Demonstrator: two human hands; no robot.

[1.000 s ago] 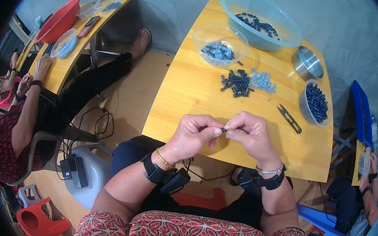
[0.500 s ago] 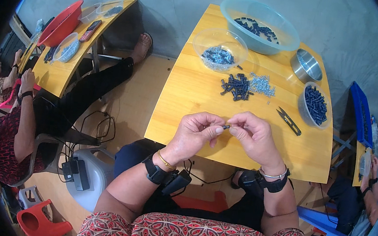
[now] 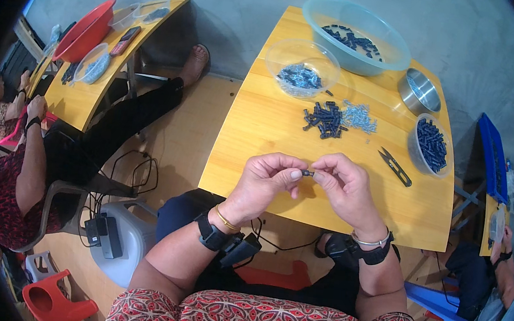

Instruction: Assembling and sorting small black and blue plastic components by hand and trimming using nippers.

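Note:
Over the near part of the yellow wooden table, my two hands meet at one small black cylindrical part. My left hand pinches its left end between thumb and forefinger. At its right end, the thumb and fingers of my right hand are closed; whether they also hold a tiny clear piece is hidden. Beyond my hands lie a pile of black cylindrical parts and, beside it, a pile of small clear pieces. Black thread snips rest to the right of my right hand.
At the back stand a large light-blue basin with black parts, a clear bowl of shiny pieces and a steel bowl. A clear tub of black parts is at the right edge. People sit at tables on both sides.
My hands stay pinched together, with slight finger movement. More of the black part shows between my fingertips now. The whole view has shifted slightly.

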